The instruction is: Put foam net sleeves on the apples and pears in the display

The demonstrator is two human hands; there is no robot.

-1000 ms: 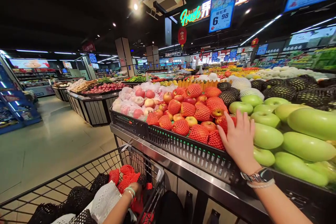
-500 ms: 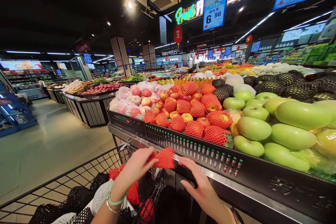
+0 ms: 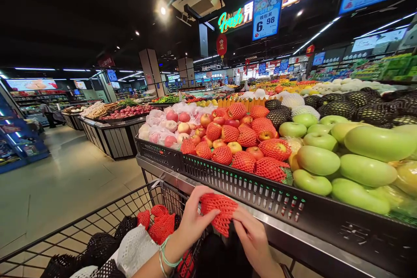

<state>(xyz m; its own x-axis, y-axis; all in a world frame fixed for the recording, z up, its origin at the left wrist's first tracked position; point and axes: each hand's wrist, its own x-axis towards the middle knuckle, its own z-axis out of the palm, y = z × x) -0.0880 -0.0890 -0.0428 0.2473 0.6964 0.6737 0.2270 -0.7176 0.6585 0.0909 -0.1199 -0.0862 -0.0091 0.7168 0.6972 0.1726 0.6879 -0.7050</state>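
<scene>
I see the left hand (image 3: 192,222) and right hand (image 3: 253,236) both pinching the red foam net (image 3: 219,213) at 6 o'clock (just above the cart (image 3: 81,219) rim); the right has come off the netted apples (image 3: 273,169) at 1 o'clock.

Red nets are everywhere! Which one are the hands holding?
The red net held between the left hand and right hand, just over the cart. The others lie inside it or wrap apples in the crate.

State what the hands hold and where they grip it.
A red foam mesh fruit sleeve: left hand pinches its left end, right hand its lower right edge.
</scene>
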